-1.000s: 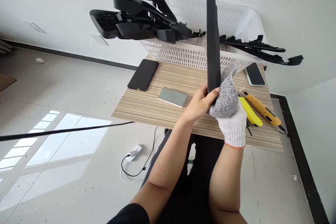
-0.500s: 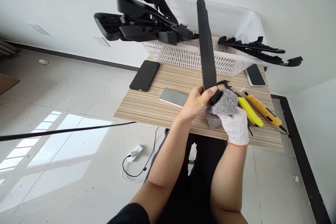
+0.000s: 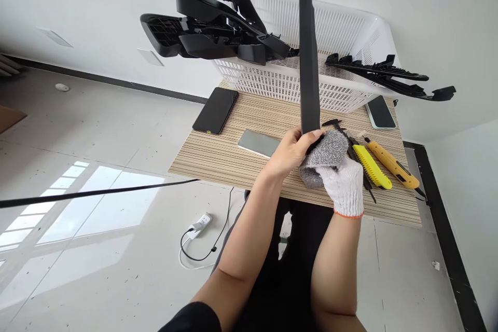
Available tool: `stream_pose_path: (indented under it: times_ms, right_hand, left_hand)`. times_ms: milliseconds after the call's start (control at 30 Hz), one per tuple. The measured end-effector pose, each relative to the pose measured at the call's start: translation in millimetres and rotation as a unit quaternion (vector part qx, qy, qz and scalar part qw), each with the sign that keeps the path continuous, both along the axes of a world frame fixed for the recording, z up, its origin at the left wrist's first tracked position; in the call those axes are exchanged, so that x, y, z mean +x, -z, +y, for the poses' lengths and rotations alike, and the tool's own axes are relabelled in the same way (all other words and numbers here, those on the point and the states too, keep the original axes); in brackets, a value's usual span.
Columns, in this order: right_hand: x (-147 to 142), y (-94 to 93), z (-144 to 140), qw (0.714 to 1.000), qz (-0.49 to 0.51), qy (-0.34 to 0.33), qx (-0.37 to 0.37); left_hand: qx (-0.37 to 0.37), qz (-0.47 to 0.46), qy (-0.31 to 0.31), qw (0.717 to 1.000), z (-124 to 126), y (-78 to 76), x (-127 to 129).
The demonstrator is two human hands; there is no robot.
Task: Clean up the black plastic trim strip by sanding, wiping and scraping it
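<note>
My bare left hand (image 3: 292, 149) grips a long black plastic trim piece (image 3: 309, 67) near its lower end, thumb across the front, and the piece stands upright over the table. A white knitted glove with an orange cuff covers my right hand (image 3: 344, 181). It is closed on a grey speckled cloth (image 3: 329, 150), which wraps the lower end of the trim piece and hides that end. Just right of the glove lie a yellow cutter knife (image 3: 371, 167), a black caliper (image 3: 352, 150) and an orange-yellow corded tool (image 3: 392, 163).
A white plastic basket (image 3: 268, 83) stands at the table's back, with several black trim parts (image 3: 218, 26) jutting out left and more (image 3: 385, 72) right. On the striped table (image 3: 210, 161) lie a black phone (image 3: 216, 110), a grey flat slab (image 3: 259, 142) and another phone (image 3: 381, 112). A power strip (image 3: 201, 225) is on the floor.
The trim piece has swung more upright, its top shifting slightly right. The cloth in my gloved hand has moved over the piece's lower end, which showed before.
</note>
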State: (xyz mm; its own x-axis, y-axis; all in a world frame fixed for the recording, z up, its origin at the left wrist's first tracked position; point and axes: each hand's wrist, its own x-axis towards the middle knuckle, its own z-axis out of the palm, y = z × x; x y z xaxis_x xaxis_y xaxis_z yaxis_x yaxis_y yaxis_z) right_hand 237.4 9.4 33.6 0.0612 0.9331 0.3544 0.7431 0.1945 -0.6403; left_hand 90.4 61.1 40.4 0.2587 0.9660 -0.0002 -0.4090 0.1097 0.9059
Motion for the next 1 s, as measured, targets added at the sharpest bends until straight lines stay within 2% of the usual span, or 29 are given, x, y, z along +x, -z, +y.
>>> stream_pose_path:
  times_ms: [100, 200, 300, 400, 533, 700, 833, 1000]
  right_hand:
    - [-3.0, -0.8, 0.7, 1.000, 0.001, -0.022, -0.004]
    - [-4.1, 1.0, 1.4, 1.000, 0.006, -0.008, -0.015]
    - [-3.8, 5.3, 2.4, 0.998, -0.034, 0.002, -0.048]
    - [-3.9, 8.2, 3.1, 0.996, -0.047, -0.009, -0.069]
    - [-6.4, 6.9, 3.5, 0.999, -0.023, 0.005, -0.043]
    - [-9.6, 4.7, 3.9, 0.998, -0.031, -0.016, -0.053]
    - [-11.8, 5.9, 4.3, 0.999, -0.024, 0.001, -0.047]
    - [-14.0, 6.2, 4.4, 0.996, -0.026, -0.019, -0.088]
  left_hand:
    - [0.007, 0.015, 0.006, 1.000, -1.2, -1.5, -2.4]
    - [0.022, 0.049, 0.033, 0.998, -4.1, -4.6, -3.6]
    - [0.022, 0.074, 0.029, 0.997, -5.7, -6.7, -2.3]
    - [0.013, 0.050, 0.012, 0.999, -5.2, -6.3, -0.3]
    - [0.001, 0.011, 0.035, 0.999, -5.3, -5.6, 1.8]
    - [0.011, 0.015, 0.020, 1.000, -6.7, -8.1, 4.7]
    - [0.019, 0.029, 0.015, 0.999, -7.0, -10.6, 6.7]
    - [0.026, 0.041, -0.006, 0.999, -6.3, -10.2, 6.3]
